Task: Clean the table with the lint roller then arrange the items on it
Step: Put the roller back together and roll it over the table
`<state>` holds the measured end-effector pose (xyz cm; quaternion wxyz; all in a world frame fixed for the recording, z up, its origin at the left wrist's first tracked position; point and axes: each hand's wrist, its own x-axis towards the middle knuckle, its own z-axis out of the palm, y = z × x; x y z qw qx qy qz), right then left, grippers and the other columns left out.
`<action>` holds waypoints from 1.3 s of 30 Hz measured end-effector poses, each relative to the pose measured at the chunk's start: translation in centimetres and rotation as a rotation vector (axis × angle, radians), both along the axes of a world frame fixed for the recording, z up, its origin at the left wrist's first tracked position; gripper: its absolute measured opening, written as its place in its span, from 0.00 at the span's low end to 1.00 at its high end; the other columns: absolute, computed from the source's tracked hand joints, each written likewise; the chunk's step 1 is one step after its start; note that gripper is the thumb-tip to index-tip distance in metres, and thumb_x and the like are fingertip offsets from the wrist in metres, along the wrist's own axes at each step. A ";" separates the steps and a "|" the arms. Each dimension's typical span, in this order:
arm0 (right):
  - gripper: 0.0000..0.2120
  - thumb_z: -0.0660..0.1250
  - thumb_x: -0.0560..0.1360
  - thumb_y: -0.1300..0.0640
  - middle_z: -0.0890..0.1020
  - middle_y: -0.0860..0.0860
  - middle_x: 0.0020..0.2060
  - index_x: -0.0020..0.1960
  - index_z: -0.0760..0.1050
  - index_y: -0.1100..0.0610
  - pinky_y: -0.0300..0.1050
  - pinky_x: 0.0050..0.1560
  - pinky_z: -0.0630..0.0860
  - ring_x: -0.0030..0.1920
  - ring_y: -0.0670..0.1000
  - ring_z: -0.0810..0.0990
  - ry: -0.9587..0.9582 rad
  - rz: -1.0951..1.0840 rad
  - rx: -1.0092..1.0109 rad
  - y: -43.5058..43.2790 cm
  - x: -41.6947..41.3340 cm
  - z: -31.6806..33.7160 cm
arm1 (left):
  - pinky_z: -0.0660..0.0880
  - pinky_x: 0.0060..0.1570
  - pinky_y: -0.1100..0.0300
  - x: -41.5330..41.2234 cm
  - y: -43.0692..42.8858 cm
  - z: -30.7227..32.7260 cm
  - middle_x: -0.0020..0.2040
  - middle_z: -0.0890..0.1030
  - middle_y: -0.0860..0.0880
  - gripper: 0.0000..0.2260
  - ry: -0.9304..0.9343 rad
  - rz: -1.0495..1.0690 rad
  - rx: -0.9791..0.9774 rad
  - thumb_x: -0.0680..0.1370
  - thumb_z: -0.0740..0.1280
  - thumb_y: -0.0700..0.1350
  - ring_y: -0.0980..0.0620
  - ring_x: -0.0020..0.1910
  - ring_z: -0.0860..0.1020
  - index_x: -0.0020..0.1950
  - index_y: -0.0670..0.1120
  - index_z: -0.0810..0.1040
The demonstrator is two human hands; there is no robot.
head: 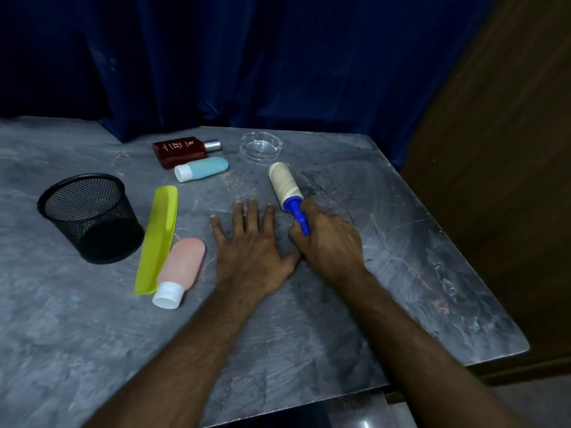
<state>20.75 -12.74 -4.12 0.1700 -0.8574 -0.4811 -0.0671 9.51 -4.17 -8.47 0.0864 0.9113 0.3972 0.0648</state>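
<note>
Right grip (327, 239) was clenched on the roller (285, 188) by its blue handle, index finger laid along the handle toward the roll. Roll end lay on the tabletop (401, 273), angled up-left away from the grip, pale sheet facing up, just in front of the ashtray (261, 146). Left grip (251, 242) was released: palm flat on the tabletop, fingers spread, thumb touching or tucked beside the right grip; can't tell which. Roller sat just right of the left fingertips. Left side of the tabletop: black mesh cup (92, 217) upright, green comb (159, 236) lying beside it, pink bottle (180, 270) on its side, touching or overlapping the comb's near end, white cap toward the camera. Farther back: blue bottle (202, 168) on its side, just in front of the brown bottle (182, 149), also lying flat. Clear ashtray stood to the right of those two, apart from them. Dark blue curtain (278, 57) behind.
</note>
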 end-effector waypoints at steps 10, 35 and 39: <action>0.19 0.60 0.81 0.44 0.82 0.56 0.43 0.68 0.69 0.52 0.50 0.40 0.70 0.42 0.61 0.79 0.055 -0.181 -0.013 -2.5 4.4 0.3 | 0.41 0.79 0.25 -0.1 0.0 0.3 0.89 0.46 0.45 0.47 0.016 0.004 0.001 0.75 0.41 0.78 0.41 0.88 0.44 0.88 0.52 0.47; 0.18 0.65 0.81 0.45 0.75 0.48 0.40 0.65 0.71 0.53 0.40 0.32 0.61 0.34 0.45 0.70 0.081 -0.332 0.006 -7.7 10.1 0.7 | 0.42 0.79 0.26 0.0 0.1 0.1 0.89 0.46 0.46 0.47 0.014 -0.001 -0.003 0.75 0.42 0.78 0.42 0.88 0.44 0.88 0.53 0.46; 0.18 0.62 0.81 0.44 0.78 0.52 0.41 0.67 0.70 0.52 0.46 0.39 0.67 0.38 0.54 0.74 0.042 -0.296 -0.045 -5.4 7.9 0.7 | 0.41 0.79 0.26 -0.1 0.0 0.2 0.89 0.47 0.46 0.47 0.013 -0.001 -0.003 0.75 0.42 0.78 0.42 0.88 0.44 0.87 0.53 0.46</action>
